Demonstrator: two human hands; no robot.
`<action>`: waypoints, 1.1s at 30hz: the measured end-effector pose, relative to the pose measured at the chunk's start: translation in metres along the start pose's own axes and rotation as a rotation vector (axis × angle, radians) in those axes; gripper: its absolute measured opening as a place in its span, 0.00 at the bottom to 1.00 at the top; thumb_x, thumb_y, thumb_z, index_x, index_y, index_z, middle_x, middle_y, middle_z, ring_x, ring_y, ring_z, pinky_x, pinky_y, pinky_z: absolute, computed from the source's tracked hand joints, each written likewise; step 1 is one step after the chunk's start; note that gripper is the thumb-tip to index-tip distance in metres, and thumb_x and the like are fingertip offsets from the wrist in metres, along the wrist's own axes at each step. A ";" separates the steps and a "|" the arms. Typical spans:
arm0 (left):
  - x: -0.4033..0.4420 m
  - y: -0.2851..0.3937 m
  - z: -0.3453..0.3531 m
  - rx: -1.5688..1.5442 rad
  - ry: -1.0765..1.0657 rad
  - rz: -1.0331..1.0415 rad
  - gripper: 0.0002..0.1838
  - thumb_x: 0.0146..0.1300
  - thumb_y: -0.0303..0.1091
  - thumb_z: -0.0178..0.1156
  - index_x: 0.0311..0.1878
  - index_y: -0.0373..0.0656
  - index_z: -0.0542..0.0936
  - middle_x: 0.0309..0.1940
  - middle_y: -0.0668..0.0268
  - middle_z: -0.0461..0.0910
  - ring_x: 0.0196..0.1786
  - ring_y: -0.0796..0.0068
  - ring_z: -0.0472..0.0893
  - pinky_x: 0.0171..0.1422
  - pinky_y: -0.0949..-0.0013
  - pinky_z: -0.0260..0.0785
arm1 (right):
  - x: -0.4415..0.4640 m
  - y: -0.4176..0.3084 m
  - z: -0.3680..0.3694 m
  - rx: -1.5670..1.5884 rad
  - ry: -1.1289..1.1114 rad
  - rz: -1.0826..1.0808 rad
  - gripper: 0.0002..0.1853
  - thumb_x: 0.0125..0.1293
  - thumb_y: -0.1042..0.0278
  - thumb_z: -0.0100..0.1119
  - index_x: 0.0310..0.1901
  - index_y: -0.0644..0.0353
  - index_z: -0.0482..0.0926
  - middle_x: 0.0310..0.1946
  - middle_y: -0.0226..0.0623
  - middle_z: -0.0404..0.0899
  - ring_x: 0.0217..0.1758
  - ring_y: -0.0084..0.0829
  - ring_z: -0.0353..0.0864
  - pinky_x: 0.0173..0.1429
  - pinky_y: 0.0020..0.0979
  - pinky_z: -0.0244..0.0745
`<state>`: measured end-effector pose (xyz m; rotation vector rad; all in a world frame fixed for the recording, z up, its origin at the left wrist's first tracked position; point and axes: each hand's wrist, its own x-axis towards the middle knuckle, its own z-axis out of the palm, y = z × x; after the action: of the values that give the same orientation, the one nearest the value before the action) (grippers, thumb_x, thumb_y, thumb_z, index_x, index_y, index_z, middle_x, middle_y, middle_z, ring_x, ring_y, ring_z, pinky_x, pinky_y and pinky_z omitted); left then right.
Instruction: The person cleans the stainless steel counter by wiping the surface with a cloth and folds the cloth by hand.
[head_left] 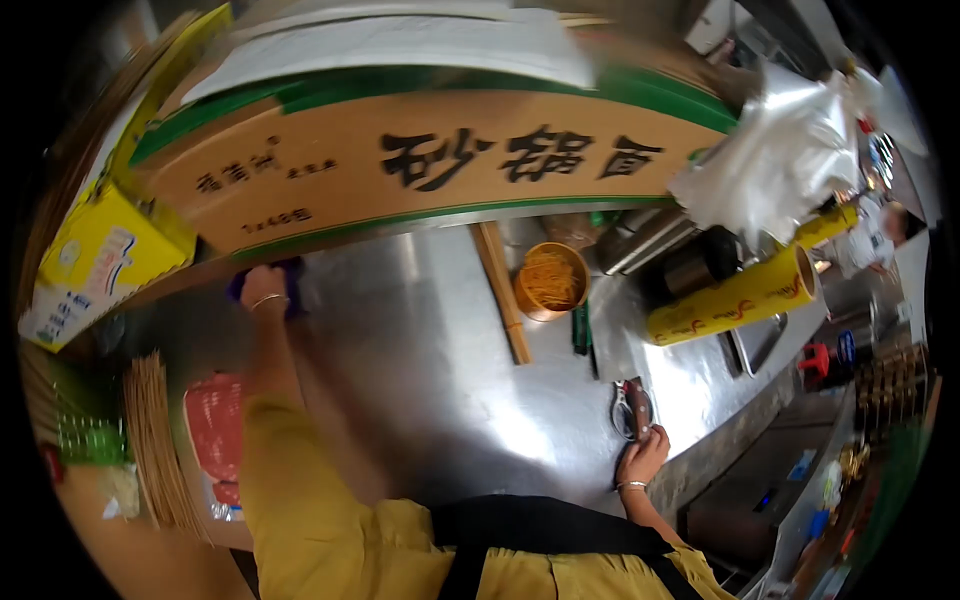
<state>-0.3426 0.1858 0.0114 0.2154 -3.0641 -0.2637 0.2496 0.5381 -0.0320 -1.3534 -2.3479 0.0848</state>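
Observation:
My left hand (264, 287) is closed on a bunched purple cloth (293, 284), pressed to the steel table (420, 350) at its far left, below the large carton. Over at the table's front right edge, my right hand (643, 456) has its fingers closed at the end of a riveted brown wooden handle, which looks like a kitchen knife (642, 402). Beside that handle lie the metal loops of scissors (621, 410); whether the fingers also grip them I cannot tell. A packet of red meat (213, 425) lies near my left forearm.
Bundled wooden sticks (500, 290) and an orange tub of shredded food (551, 281) stand mid-table. A yellow film roll (735, 295) lies at right. The carton (430, 160) spans the back; a yellow box (120, 230) and thin skewers (155, 440) are at left.

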 end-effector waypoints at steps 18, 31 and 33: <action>-0.069 0.199 0.068 -0.039 -0.323 0.576 0.17 0.63 0.34 0.46 0.53 0.45 0.78 0.44 0.54 0.80 0.45 0.53 0.81 0.50 0.53 0.71 | -0.005 0.015 0.011 -0.095 0.017 -0.071 0.17 0.52 0.77 0.48 0.47 0.67 0.68 0.52 0.52 0.67 0.55 0.51 0.65 0.60 0.47 0.59; -0.309 0.063 0.040 -0.306 -0.101 0.947 0.16 0.57 0.39 0.56 0.50 0.51 0.79 0.34 0.65 0.81 0.31 0.66 0.83 0.33 0.60 0.75 | -0.010 0.019 0.010 -0.022 0.089 -0.095 0.16 0.55 0.74 0.51 0.47 0.65 0.69 0.52 0.49 0.68 0.55 0.51 0.66 0.59 0.47 0.60; -0.341 0.038 0.027 -0.321 -0.094 0.946 0.16 0.57 0.39 0.57 0.49 0.51 0.79 0.33 0.65 0.81 0.30 0.66 0.83 0.33 0.60 0.75 | -0.010 0.020 0.009 -0.022 0.096 -0.101 0.17 0.55 0.73 0.52 0.48 0.64 0.68 0.52 0.49 0.68 0.55 0.51 0.66 0.58 0.47 0.61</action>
<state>-0.0121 0.2766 -0.0245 -1.2260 -2.7458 -0.6711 0.2669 0.5410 -0.0484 -1.2186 -2.3385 -0.0353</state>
